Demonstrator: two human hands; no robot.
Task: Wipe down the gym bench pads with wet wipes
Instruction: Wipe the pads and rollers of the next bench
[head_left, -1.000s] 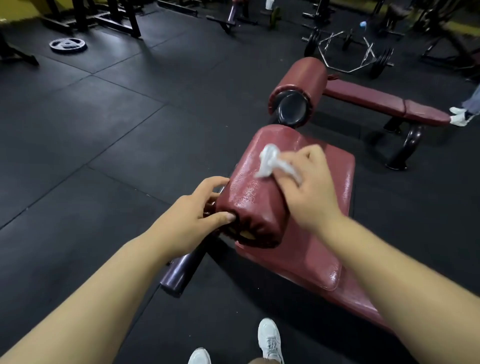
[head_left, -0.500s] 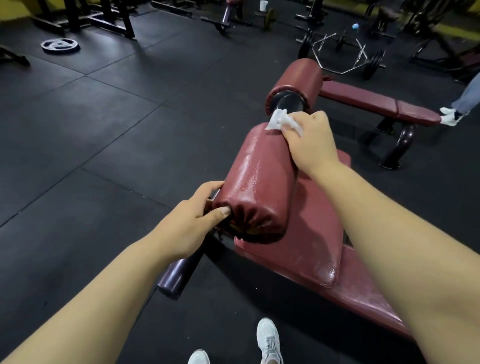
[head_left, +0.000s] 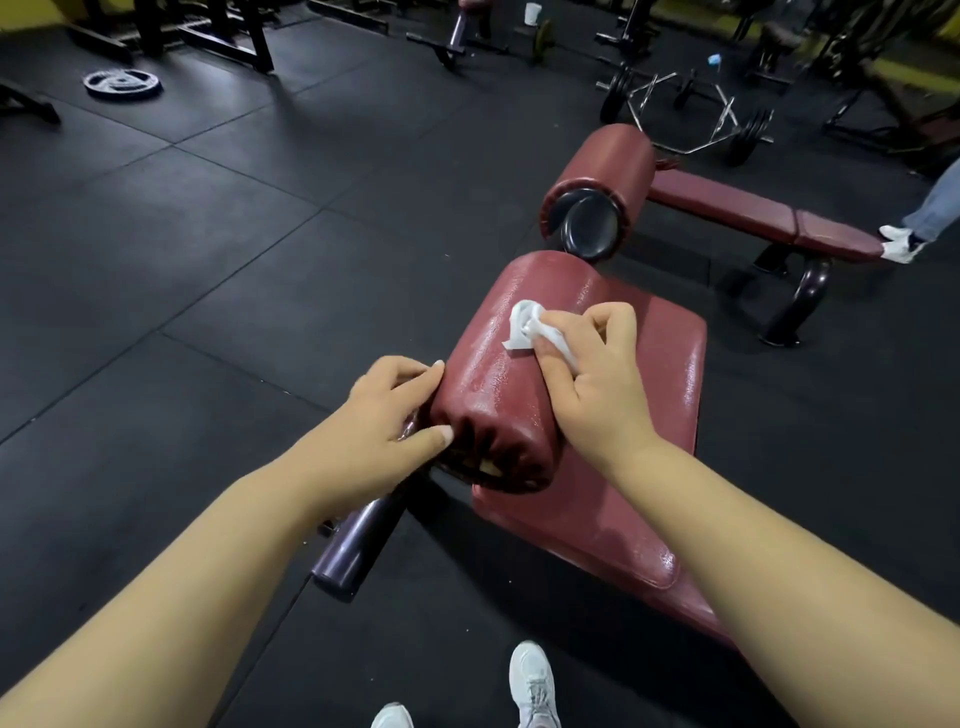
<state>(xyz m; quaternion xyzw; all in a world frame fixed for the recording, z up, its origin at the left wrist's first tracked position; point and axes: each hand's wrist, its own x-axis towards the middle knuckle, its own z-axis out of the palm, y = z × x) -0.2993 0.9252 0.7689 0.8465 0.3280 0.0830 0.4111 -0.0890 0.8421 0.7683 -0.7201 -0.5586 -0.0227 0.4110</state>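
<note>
Pinching crumpled white wet wipe w/ R hand on maroon vinyl roller pad | gripping pad end w/ L hand | risk: grip slip on wet vinyl, pad spin, missed patches

The right grip pinches a crumpled white wet wipe and presses it against the top of the maroon roller pad. The left grip holds the near end of this roller, with the thumb on the gathered end cap and the fingers on the left side. The roller lies over the maroon flat pad. A dark frame tube projects below the left grip. A second maroon bench stands beyond on the black rubber floor.
</note>
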